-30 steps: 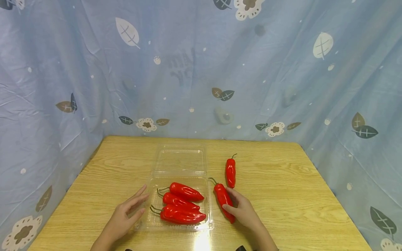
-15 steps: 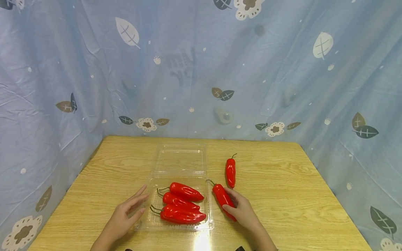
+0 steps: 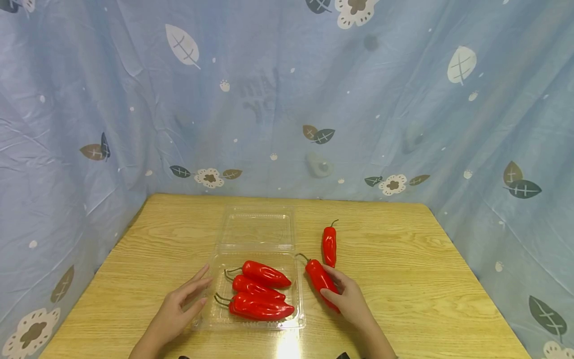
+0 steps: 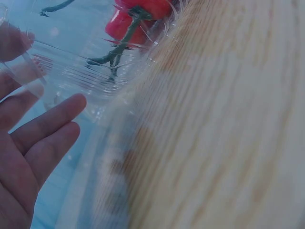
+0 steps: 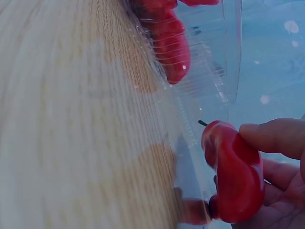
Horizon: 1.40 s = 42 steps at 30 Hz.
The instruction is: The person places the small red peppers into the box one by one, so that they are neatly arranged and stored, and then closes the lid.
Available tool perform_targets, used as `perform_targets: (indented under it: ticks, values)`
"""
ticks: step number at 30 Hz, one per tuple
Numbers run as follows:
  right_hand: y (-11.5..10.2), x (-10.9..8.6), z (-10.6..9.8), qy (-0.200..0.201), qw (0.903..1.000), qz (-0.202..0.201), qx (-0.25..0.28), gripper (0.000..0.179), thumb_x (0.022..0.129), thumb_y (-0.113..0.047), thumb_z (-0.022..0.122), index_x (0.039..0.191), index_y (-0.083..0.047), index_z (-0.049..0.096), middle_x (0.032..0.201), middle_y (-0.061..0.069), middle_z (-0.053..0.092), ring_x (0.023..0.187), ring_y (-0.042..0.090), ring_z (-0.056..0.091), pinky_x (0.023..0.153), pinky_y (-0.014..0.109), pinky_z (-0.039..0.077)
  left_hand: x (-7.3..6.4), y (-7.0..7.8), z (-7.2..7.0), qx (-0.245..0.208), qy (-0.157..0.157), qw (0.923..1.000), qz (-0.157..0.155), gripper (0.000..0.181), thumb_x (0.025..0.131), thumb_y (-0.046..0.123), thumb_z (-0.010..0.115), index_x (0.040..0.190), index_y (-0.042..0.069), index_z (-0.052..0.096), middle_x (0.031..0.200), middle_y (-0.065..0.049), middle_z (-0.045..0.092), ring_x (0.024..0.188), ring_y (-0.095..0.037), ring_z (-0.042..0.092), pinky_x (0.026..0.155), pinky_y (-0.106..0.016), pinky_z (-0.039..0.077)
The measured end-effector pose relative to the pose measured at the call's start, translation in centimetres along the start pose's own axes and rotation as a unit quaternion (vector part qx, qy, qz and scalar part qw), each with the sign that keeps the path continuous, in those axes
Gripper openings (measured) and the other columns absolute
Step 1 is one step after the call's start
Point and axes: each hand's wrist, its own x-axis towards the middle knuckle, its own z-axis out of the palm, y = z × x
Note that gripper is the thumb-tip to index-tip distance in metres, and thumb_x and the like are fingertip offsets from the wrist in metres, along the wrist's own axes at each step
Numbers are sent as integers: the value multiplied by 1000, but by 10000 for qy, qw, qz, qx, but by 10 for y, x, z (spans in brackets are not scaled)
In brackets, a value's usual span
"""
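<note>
Red pepper point(image 3: 319, 277) in right hand point(image 3: 352, 301)

Right thumb and fingers curl round the pepper, just right of the clear container point(image 3: 251, 325). Left hand point(image 3: 177, 309): fingers loosely parted, gripping nothing, at the container's left edge.

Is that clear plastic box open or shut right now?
The box is open: its lid lies folded back on the far side, leaving the red peppers inside uncovered.
</note>
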Motion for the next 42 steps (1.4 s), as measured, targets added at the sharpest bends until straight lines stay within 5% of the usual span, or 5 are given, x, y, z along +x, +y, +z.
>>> perform_targets:
  ticks: [16,36,42]
  values:
    - [-7,1,-4,262,9982,76,533,54,82,0,70,133,-5,54,134,17,55,118,32,54,90,19,51,0,1,-2,55,-75,9999,-123,37,89,-3,60,125,-6,55,147,-26,36,129,6,40,99,-8,39]
    - [-22,4,-6,-285,9952,-557,755,55,85,-4,69,136,-1,48,138,23,49,119,36,51,87,18,52,0,-2,-1,57,-95,9997,-201,36,90,0,60,126,-4,56,148,-24,36,129,4,40,99,-10,41]
    - [-27,7,-2,-473,9941,-704,674,54,86,-5,68,136,-1,48,137,23,50,114,24,56,86,18,53,0,-2,-1,55,-97,9999,-93,36,90,-2,60,126,-5,56,147,-25,36,129,3,41,98,-9,41]
